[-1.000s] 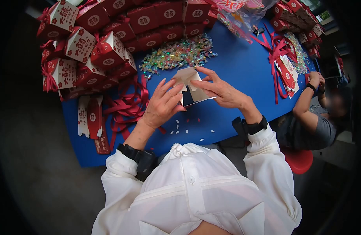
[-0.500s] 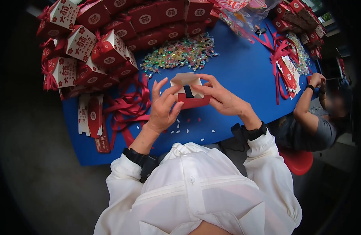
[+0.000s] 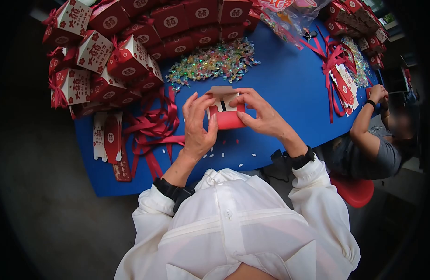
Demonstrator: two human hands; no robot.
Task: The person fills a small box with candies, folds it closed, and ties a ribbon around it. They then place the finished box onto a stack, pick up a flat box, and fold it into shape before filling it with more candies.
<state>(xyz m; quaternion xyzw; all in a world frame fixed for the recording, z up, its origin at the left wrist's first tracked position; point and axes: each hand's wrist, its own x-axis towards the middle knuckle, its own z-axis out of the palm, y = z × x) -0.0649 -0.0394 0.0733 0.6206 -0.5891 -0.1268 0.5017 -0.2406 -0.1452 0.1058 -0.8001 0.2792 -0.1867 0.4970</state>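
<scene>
Between my hands is a small red gift box, its top facing me and its pale inside showing. One flap stands up at the far side, and a narrow dark gap shows between the inner flaps. My left hand closes on the box's left side, thumb on the red front and fingers over the edge. On the right side, my right hand grips it with curled fingers at the opening and the thumb against the front. Small white and red paper bits lie on the blue table below.
Finished red-and-white boxes are stacked at the far left. Wrapped candies form a pile beyond my hands. Red ribbons and flat box cards lie left. A co-worker sits at right near more ribbons.
My hands have come closer together around the box, and the dark gap between its inner flaps has narrowed. The red front now faces up more. My left fingers have curled in.
</scene>
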